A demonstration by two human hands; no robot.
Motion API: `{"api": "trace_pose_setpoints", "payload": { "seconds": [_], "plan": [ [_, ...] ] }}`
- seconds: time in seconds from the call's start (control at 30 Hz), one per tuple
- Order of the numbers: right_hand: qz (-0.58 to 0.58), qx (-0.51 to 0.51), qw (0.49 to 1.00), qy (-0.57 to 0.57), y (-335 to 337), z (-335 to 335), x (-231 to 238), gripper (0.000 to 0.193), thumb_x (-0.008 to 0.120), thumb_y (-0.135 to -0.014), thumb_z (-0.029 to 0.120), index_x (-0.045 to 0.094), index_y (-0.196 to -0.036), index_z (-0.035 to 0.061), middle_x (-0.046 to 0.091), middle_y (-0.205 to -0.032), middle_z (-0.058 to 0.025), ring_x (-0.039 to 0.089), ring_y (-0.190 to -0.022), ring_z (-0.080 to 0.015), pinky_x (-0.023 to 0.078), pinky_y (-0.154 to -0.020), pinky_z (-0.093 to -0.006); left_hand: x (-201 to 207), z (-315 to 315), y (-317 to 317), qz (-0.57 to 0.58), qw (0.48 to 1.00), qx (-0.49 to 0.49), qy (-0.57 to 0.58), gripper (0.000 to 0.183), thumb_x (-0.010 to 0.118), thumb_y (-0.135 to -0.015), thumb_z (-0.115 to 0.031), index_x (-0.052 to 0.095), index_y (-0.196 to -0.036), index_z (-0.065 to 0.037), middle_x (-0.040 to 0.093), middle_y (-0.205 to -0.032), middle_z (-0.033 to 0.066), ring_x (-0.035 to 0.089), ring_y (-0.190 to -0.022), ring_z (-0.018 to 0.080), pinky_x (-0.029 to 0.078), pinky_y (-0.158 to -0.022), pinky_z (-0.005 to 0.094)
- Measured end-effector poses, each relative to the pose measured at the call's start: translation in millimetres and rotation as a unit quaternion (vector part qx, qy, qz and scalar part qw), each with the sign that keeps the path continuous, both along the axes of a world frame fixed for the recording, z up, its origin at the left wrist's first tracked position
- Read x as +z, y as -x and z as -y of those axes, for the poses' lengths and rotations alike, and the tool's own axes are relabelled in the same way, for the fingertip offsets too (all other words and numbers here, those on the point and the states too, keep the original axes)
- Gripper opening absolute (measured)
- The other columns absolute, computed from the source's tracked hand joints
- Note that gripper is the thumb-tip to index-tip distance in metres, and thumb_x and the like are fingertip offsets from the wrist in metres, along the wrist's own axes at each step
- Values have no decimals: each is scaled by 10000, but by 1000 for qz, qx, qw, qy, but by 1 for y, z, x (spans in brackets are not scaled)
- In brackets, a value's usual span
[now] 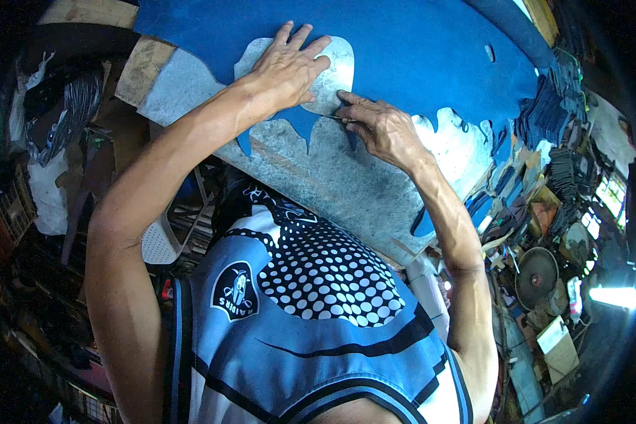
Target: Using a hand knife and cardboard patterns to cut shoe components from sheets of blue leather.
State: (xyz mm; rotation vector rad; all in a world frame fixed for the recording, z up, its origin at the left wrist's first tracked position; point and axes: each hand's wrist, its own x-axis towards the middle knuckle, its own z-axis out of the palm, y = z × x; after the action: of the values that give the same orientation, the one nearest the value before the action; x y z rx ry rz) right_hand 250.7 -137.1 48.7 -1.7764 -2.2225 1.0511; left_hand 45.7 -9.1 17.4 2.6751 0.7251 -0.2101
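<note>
A large blue sheet [417,56], leather-like with cut-out scalloped edges, lies over a grey metal-topped worktable [332,177]. On the sheet rests a shiny, rounded flat template [340,67]. My left hand [290,67] lies on it with fingers spread, pressing it flat. My right hand [383,131] is at the template's lower right edge, fingers pinched together. Something thin and dark shows at those fingertips, mostly hidden, and I cannot make out what it is.
A stack of dark blue cut pieces [540,109] stands at the table's right end. Beyond it are heaped scraps, a round fan-like disc [536,278] and a bright lamp [613,297]. A white perforated seat [160,242] stands at left, below hanging dark plastic [74,113].
</note>
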Motion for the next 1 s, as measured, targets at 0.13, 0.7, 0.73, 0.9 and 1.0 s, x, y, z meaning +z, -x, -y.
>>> {"api": "trace_pose_setpoints", "payload": {
  "seconds": [0.13,0.7,0.73,0.9,1.0],
  "plan": [
    [0,62,998,4,-11,-14,1,245,661,-862,128,695,-1104,145,613,-1348,7,665,-1081,-257,500,-1005,-414,-1,3,2,5,1000,11,6,503,808,-757,-274,594,-1183,-114,354,-1546,136,263,-1456,373,166,-1198,565],
    [32,231,970,-65,-19,-56,-2,242,690,-862,182,731,-1100,199,641,-1311,9,657,-1073,-250,531,-942,-396,8,14,-2,-4,999,50,-12,479,801,-760,-356,673,-1156,-119,382,-1519,166,296,-1429,401,163,-1194,578],
    [30,230,971,-64,-19,-55,-3,242,690,-862,182,731,-1100,199,641,-1311,9,657,-1073,-250,531,-942,-396,9,15,-4,-15,998,56,-22,513,797,-758,-390,675,-1171,-112,395,-1506,175,306,-1420,408,167,-1190,580],
    [65,238,967,-66,-19,-60,1,284,696,-856,175,735,-1126,253,576,-1391,-76,642,-1111,-261,522,-958,-400,18,17,-3,-16,998,60,-17,543,789,-763,-401,667,-1195,-95,403,-1493,190,316,-1412,416,172,-1186,583],
    [61,257,962,-69,-20,-66,3,277,697,-850,170,743,-1110,253,576,-1392,-71,640,-1112,-254,511,-973,-402,20,18,-4,-21,998,62,-15,541,783,-770,-403,666,-1196,-91,399,-1495,194,315,-1414,415,169,-1187,585]
  ]
}}
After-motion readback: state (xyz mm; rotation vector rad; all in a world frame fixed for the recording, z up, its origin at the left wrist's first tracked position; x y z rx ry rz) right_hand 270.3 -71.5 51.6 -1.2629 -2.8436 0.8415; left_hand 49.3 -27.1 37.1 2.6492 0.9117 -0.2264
